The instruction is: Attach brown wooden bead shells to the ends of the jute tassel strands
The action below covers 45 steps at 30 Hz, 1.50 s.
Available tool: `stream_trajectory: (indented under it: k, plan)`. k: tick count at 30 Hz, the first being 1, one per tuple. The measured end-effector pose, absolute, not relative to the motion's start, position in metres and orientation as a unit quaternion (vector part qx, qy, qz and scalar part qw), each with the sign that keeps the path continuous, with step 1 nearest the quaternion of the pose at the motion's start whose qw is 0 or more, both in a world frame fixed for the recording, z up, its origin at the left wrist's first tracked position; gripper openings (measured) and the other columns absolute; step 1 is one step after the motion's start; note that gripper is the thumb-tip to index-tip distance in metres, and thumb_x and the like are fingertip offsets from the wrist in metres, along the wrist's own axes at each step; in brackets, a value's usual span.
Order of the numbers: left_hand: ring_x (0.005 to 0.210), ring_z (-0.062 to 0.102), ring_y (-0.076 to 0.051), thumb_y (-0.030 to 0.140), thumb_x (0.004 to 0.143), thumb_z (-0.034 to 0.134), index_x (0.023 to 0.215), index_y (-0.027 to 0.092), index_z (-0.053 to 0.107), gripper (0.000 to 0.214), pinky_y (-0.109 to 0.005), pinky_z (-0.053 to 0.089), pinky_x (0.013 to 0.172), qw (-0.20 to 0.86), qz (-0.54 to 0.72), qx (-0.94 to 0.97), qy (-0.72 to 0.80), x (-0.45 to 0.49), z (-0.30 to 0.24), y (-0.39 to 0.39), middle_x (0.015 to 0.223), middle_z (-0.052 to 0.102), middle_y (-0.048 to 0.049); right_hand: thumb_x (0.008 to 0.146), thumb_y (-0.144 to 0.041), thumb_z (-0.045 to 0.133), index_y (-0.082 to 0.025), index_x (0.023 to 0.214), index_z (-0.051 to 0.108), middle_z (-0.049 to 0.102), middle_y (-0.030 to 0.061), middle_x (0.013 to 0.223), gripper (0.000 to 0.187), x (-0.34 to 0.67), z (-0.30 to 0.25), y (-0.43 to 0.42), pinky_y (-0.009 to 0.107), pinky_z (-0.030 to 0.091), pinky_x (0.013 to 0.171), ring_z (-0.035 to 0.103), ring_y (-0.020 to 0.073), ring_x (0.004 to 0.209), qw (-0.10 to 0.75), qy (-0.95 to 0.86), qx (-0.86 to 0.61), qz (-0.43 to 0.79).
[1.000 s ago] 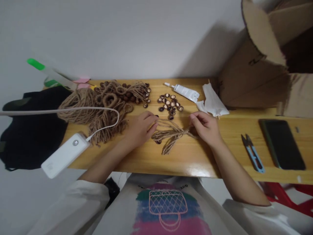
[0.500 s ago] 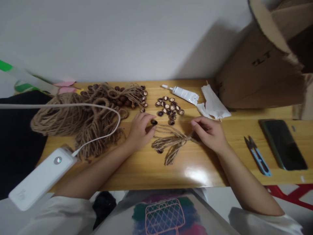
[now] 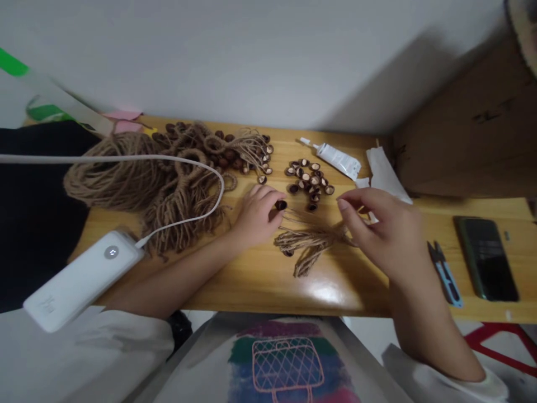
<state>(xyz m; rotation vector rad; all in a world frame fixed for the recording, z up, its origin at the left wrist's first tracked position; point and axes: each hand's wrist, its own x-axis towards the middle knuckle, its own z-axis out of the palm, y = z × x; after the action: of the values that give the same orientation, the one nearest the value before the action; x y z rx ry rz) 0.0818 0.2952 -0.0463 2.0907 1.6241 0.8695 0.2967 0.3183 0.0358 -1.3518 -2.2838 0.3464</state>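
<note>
Left hand (image 3: 260,217): grip pinching dark cap (image 3: 281,205). Right hand (image 3: 381,229): grip, cannot tell. Cap probably light, stiff: hold rim. Cord bundle (image 3: 309,239) on worktop (image 3: 251,285) between hands, likely soft: take gathered end.

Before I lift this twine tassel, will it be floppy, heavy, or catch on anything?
The tassel will probably flop, as its loose strands splay in separate bunches on the table. It should be light for its size, since it looks slim and fibrous. It may drag or nudge the shell peeking out from under it.
</note>
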Motion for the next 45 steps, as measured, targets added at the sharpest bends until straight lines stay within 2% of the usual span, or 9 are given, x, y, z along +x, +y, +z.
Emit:
stream_trajectory:
  k: [7,16,22,30,39,45]
  plan:
    - [0.1,0.052,-0.025,0.019,0.08,0.059,0.1,0.017,0.064,0.021,-0.04,0.042,0.086,0.157,0.28,0.729,0.605,0.083,-0.045,0.292,0.101,0.063,-0.0071,0.083,-0.025,0.057,-0.015,0.082,0.068,0.069,0.0075,0.082,0.015,0.262,0.001,0.324,0.031,0.04,0.072,0.06,0.0224,0.08,0.067,-0.847,-0.521,0.079]
    - [0.103,0.049,-0.026,0.023,0.082,0.06,0.104,0.019,0.063,0.022,-0.041,0.038,0.086,0.16,0.253,0.712,0.636,0.084,-0.043,0.291,0.103,0.06,-0.0063,0.083,-0.027,0.06,-0.017,0.088,0.07,0.07,0.0045,0.083,0.014,0.266,-0.014,0.321,0.029,0.04,0.07,0.062,0.0204,0.077,0.08,-0.836,-0.522,0.148]
    - [0.101,0.049,-0.025,0.026,0.084,0.061,0.101,0.02,0.064,0.018,-0.04,0.036,0.087,0.155,0.258,0.715,0.631,0.083,-0.044,0.291,0.101,0.059,-0.0058,0.086,-0.028,0.057,-0.018,0.092,0.071,0.071,0.0065,0.093,0.018,0.263,-0.011,0.317,0.029,0.04,0.07,0.064,0.023,0.085,0.035,-0.831,-0.535,0.151]
    - [0.103,0.049,-0.025,0.024,0.085,0.059,0.102,0.021,0.065,0.018,-0.041,0.036,0.089,0.165,0.237,0.715,0.637,0.083,-0.043,0.292,0.104,0.058,-0.0063,0.088,-0.029,0.054,-0.02,0.099,0.069,0.07,0.0055,0.097,0.02,0.26,-0.003,0.312,0.028,0.038,0.068,0.063,0.0217,0.087,-0.026,-0.827,-0.527,0.193]
    - [0.104,0.05,-0.025,0.024,0.084,0.059,0.101,0.021,0.064,0.018,-0.041,0.037,0.089,0.163,0.238,0.711,0.641,0.084,-0.042,0.291,0.105,0.059,-0.0064,0.086,-0.025,0.057,-0.02,0.094,0.064,0.067,0.0032,0.09,0.012,0.263,-0.005,0.308,0.026,0.032,0.065,0.06,0.0178,0.083,-0.023,-0.866,-0.441,0.235]
    - [0.105,0.05,-0.026,0.025,0.083,0.061,0.104,0.021,0.064,0.022,-0.043,0.037,0.091,0.165,0.232,0.711,0.643,0.084,-0.042,0.292,0.106,0.059,-0.0066,0.086,-0.025,0.057,-0.017,0.102,0.062,0.066,0.0062,0.092,0.018,0.262,-0.006,0.309,0.026,0.032,0.067,0.059,0.0178,0.083,-0.037,-0.874,-0.426,0.232]
